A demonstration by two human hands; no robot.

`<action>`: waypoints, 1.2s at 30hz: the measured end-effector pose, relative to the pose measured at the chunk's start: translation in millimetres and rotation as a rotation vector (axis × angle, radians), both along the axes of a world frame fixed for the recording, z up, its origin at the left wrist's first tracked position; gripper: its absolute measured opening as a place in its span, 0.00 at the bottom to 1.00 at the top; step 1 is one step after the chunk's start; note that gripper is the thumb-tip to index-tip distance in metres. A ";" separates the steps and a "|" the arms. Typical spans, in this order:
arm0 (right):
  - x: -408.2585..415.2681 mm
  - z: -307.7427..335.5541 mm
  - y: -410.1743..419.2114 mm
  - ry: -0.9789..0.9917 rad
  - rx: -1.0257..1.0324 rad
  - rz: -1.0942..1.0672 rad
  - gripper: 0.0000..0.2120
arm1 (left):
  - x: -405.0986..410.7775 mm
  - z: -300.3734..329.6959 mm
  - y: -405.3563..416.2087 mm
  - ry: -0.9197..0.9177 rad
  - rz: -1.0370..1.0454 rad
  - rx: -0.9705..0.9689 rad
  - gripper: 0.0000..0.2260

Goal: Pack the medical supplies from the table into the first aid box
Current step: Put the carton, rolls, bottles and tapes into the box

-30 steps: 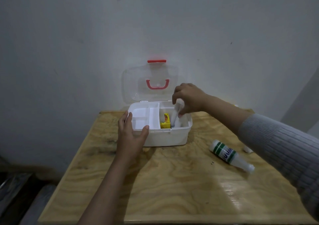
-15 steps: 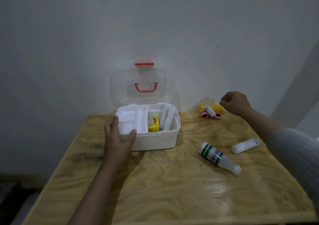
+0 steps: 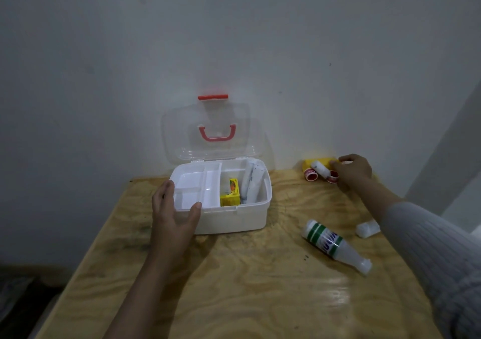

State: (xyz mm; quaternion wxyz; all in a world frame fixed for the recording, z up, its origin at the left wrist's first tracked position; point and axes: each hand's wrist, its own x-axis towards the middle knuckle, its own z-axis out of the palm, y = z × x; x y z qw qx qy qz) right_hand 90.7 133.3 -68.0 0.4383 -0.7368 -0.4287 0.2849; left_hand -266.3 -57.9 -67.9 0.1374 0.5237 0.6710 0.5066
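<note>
The white first aid box [image 3: 234, 221] stands open at the back of the table, its clear lid [image 3: 182, 135] with a red handle upright against the wall. Inside its right compartment are a small yellow carton [image 3: 230, 195] and white tubes [image 3: 251, 182]. My left hand [image 3: 173, 216] grips the box's front left corner. My right hand [image 3: 351, 172] rests with curled fingers on a cluster at the back right: a yellow item [image 3: 318, 162], a white roll [image 3: 320, 169] and red-rimmed tape rolls [image 3: 310, 175]. Whether it grips any of them is unclear.
A white bottle with green bands [image 3: 330, 242] lies on its side on the wooden table [image 3: 247, 286], right of the box. A small white bottle [image 3: 367, 228] lies beyond it, partly hidden by my right sleeve. A wall stands close behind the table.
My right hand let go of a white tube into the box, then swung right to the cluster at the back right and lowered onto it. My left hand stayed on the box.
</note>
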 end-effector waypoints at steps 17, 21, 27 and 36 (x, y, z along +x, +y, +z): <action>-6.0 20.9 -3.9 0.045 -0.041 0.216 0.19 | 0.5 0.1 1.2 0.024 0.014 -0.006 0.30; -11.0 28.6 -4.4 -0.040 0.064 0.260 0.16 | 0.1 -0.4 0.7 0.018 0.006 -0.001 0.30; -21.1 48.0 -17.8 -0.073 0.224 0.282 0.14 | 0.0 -0.7 1.8 0.007 0.011 -0.015 0.30; -56.0 112.3 -60.0 0.113 0.411 0.542 0.14 | -0.9 -0.9 1.7 -0.009 -0.008 -0.001 0.31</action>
